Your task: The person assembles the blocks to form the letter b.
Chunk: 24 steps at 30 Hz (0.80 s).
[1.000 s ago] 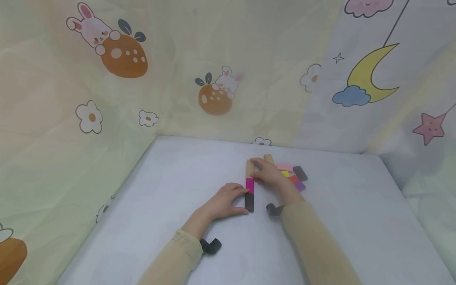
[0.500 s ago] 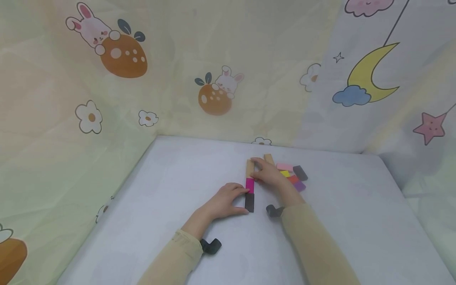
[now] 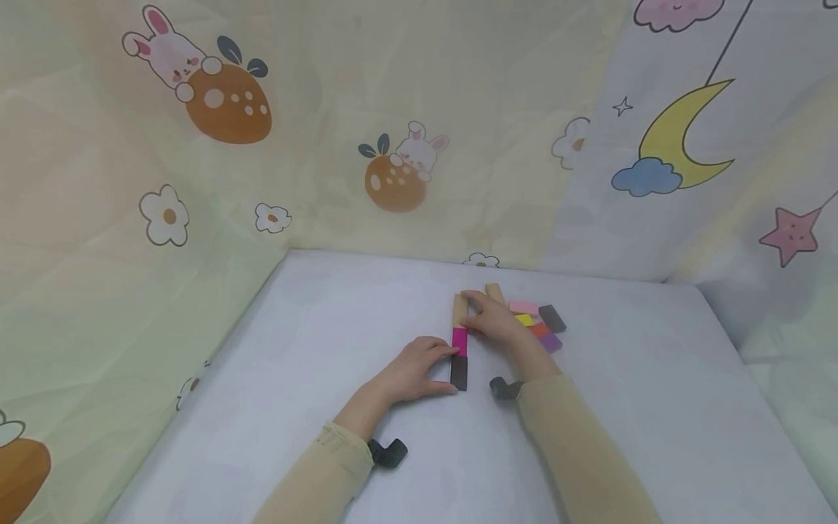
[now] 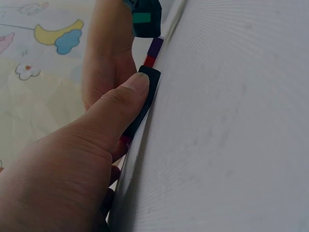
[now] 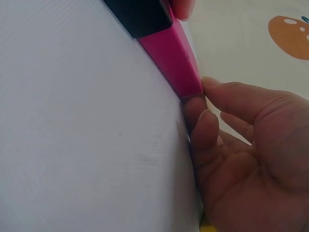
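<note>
Three blocks lie end to end in a straight row on the white table in the head view: a black block (image 3: pixel 459 374) nearest, a magenta block (image 3: pixel 460 340) in the middle and a plain wooden block (image 3: pixel 460 311) farthest. My left hand (image 3: pixel 407 370) holds the black block from the left, thumb (image 4: pixel 137 83) at its near end and fingertips by the magenta block. From the right, my right hand (image 3: pixel 495 320) pinches the wooden block between thumb and index finger. In the right wrist view those fingers, beside the magenta block (image 5: pixel 171 55), mostly hide the wooden one.
Right of my right hand lies a loose group: another wooden block (image 3: pixel 494 292), a pink block (image 3: pixel 523 307), a dark block (image 3: pixel 552 318), and yellow, red and purple (image 3: pixel 552 342) blocks. Patterned cloth (image 3: pixel 497 145) rises behind the table's far edge.
</note>
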Each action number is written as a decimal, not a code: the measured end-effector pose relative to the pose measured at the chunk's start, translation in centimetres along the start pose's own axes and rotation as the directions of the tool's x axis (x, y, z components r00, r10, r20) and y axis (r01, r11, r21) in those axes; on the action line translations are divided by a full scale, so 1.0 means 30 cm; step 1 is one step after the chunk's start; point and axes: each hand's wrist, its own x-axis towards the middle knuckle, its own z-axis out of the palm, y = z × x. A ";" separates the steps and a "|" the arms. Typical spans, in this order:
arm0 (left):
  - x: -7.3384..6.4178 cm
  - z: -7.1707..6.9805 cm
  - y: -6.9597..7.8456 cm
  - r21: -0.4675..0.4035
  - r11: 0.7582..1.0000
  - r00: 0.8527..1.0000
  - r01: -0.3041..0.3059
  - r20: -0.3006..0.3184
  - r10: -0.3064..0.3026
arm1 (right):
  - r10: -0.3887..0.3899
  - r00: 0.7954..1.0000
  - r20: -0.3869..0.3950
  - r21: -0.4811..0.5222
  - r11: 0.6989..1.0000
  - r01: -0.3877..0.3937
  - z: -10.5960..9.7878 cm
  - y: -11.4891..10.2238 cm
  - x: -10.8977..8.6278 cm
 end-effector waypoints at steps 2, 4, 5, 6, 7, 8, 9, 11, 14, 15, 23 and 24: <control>0.000 0.001 -0.001 0.001 1.000 1.000 0.001 -0.001 -0.001 | -0.016 1.000 0.000 -0.003 1.000 0.016 -0.001 0.002 0.000; 0.000 0.003 -0.002 0.001 1.000 1.000 0.004 -0.001 -0.004 | -0.028 1.000 0.002 0.003 1.000 0.028 -0.003 0.003 0.000; 0.001 0.004 -0.002 0.001 1.000 1.000 0.005 -0.001 -0.005 | -0.033 0.999 0.004 0.007 0.999 0.033 -0.004 0.003 -0.001; 0.001 0.004 -0.002 -0.001 1.000 1.000 0.006 -0.001 -0.006 | -0.034 0.999 0.008 0.010 0.999 0.034 -0.005 0.003 -0.002; 0.001 0.005 -0.002 -0.002 1.000 1.000 0.007 -0.001 -0.007 | -0.035 0.999 0.012 0.016 0.999 0.035 -0.006 0.002 -0.004; 0.002 0.005 -0.002 -0.002 1.000 1.000 0.007 -0.002 -0.007 | -0.041 0.999 0.015 0.024 0.999 0.040 -0.008 0.001 -0.005; 0.002 0.005 -0.002 -0.003 1.000 1.000 0.007 -0.002 -0.007 | -0.038 0.999 0.008 0.028 0.999 0.038 -0.010 0.000 -0.007; 0.002 0.006 -0.002 -0.005 1.000 1.000 0.009 0.000 -0.009 | -0.028 0.999 -0.032 0.047 0.998 0.029 -0.015 -0.003 -0.012; 0.001 0.003 0.000 -0.009 1.000 1.000 0.014 0.000 -0.014 | -0.020 0.987 -0.159 0.136 0.990 0.042 -0.028 -0.007 -0.017; 0.001 0.002 0.000 -0.010 1.000 1.000 0.017 0.001 -0.017 | -0.011 0.978 -0.210 0.173 0.984 0.048 -0.033 -0.008 -0.018; 0.002 -0.001 -0.001 -0.009 1.000 1.000 0.013 0.001 -0.013 | 0.032 0.956 -0.292 0.239 0.970 0.040 -0.052 0.000 -0.010; 0.002 0.000 -0.001 -0.011 1.000 1.000 0.011 0.001 -0.011 | 0.031 0.958 -0.286 0.228 0.973 0.036 -0.052 -0.002 -0.011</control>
